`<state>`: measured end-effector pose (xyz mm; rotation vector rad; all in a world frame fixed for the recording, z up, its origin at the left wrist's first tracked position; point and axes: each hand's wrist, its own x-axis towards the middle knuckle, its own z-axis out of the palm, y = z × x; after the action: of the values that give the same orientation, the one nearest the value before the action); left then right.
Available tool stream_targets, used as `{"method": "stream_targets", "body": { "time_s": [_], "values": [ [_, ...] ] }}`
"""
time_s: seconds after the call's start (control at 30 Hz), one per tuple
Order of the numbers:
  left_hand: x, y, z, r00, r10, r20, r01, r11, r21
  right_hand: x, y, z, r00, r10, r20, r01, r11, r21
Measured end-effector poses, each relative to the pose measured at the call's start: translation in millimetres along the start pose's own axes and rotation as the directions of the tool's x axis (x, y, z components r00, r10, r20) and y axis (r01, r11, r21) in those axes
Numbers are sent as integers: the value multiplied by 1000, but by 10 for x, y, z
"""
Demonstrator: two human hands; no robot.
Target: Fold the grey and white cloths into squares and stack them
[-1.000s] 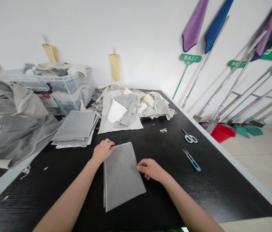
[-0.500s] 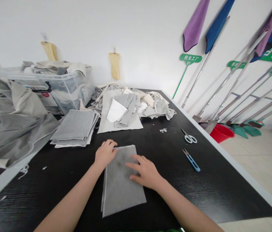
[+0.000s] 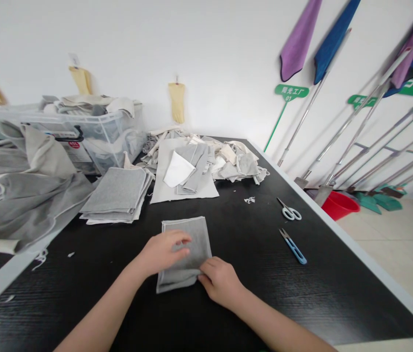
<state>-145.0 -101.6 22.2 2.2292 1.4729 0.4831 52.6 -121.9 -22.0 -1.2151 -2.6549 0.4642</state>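
A grey cloth (image 3: 189,232) lies on the black table in front of me, its near part folded up over the rest. At its right edge my right hand (image 3: 223,283) is closed, thumb and fingers pinching the cloth near the fold. My left hand (image 3: 165,252) is over the cloth's left half with fingers apart and slightly curled; whether it touches the fabric is unclear. Beyond, to the left, sits a stack of folded grey cloths (image 3: 114,191). A light cloth sheet (image 3: 157,188) with smaller grey and white pieces on it lies farther back.
Scissors (image 3: 290,210) and blue thread snips (image 3: 294,247) lie on the right. A clear plastic bin (image 3: 107,129) full of cloth stands at the back left, with loose grey fabric (image 3: 26,195) before it. A rag heap (image 3: 241,161) is at the back. A red bucket (image 3: 340,205) stands beyond the table's edge.
The cloth's near edge has been folded up, making it shorter. My right hand has gone from spread fingers to a pinch at the right edge; my left hand has moved nearer, over the cloth.
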Motion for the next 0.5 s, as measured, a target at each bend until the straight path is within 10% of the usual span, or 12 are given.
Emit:
{"method": "stream_targets", "body": {
  "time_s": [0.3, 0.5],
  "values": [
    [-117, 362, 375, 993, -20, 113, -34, 890, 454, 109, 12, -2, 995, 89, -42, -86, 994, 74],
    [-99, 307, 385, 978, -81, 192, -11, 899, 437, 80, -154, -501, 998, -38, -42, 45, 981, 187]
  ]
}}
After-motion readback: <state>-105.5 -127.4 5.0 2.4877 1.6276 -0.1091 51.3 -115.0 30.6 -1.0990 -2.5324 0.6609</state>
